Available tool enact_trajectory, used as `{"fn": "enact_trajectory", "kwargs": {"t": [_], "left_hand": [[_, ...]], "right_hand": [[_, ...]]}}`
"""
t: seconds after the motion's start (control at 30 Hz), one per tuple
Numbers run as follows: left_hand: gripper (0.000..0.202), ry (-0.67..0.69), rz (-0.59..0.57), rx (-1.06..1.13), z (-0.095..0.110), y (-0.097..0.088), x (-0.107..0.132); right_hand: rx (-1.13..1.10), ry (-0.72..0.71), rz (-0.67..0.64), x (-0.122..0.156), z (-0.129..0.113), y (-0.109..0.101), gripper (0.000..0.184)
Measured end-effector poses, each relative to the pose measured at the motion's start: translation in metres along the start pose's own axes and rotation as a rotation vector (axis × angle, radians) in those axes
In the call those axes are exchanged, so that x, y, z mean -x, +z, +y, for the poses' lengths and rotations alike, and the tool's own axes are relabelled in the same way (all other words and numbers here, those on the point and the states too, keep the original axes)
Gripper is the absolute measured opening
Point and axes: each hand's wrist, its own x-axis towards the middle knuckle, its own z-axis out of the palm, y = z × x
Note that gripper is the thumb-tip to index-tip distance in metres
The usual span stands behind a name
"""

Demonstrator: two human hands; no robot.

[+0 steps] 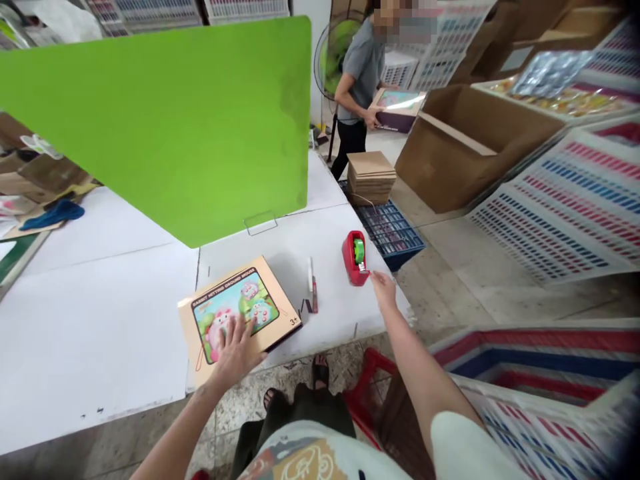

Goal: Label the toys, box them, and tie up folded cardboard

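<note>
My left hand (237,350) lies flat with spread fingers on a toy box (278,300) near the table's front edge. The cardboard box has a printed picture of pink rabbit figures and the words "Rabbit Hitting Ground Mouse". To the right stands a red tape dispenser (349,257) with a green-cored roll (359,251) in it. My right hand (384,291) is at the dispenser's front end, thumb and finger pinched on the end of the tape; the strip itself is barely visible. Between box and dispenser lie a utility knife (315,295) and a white pen-like stick (309,272).
A green board (200,133) stands across the white table (100,313). Beyond the right corner are stacked cardboard sheets (371,172) on a blue crate (393,230). A co-worker (361,63) carries a box (399,110). A large carton (450,157), white baskets (560,200) and a red stool (367,380) stand right.
</note>
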Motion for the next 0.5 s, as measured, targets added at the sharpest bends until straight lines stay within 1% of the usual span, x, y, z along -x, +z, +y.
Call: {"fn": "enact_trajectory", "kwargs": {"t": [0.07, 0.1, 0.17, 0.2, 0.27, 0.37, 0.43, 0.5], "left_hand": [[0.071, -0.044, 0.018, 0.115, -0.005, -0.003, -0.002], [0.067, -0.063, 0.049, 0.165, -0.006, -0.007, -0.003], [0.063, -0.073, 0.129, 0.223, -0.001, -0.016, -0.008], [0.060, -0.058, 0.167, 0.232, 0.006, -0.021, -0.011], [0.052, 0.013, 0.212, 0.230, 0.025, -0.035, -0.022], [0.042, 0.165, 0.215, 0.219, 0.062, -0.056, -0.048], [0.037, 0.236, 0.181, 0.202, 0.087, -0.067, -0.072], [0.034, 0.294, 0.136, 0.196, 0.109, -0.073, -0.098]], "right_hand": [[0.006, 0.020, -0.038, -0.016, 0.000, 0.011, 0.040], [0.013, 0.027, -0.053, -0.021, -0.001, 0.016, 0.037], [0.032, 0.039, -0.068, -0.027, -0.005, 0.024, 0.032], [0.041, 0.045, -0.067, -0.029, -0.008, 0.026, 0.030], [0.055, 0.057, -0.052, -0.031, -0.016, 0.030, 0.025], [0.059, 0.052, -0.005, -0.023, -0.032, 0.029, 0.022], [0.034, 0.002, 0.026, -0.005, -0.040, 0.022, 0.024], [-0.042, -0.062, 0.073, 0.024, -0.043, 0.009, 0.026]]}}
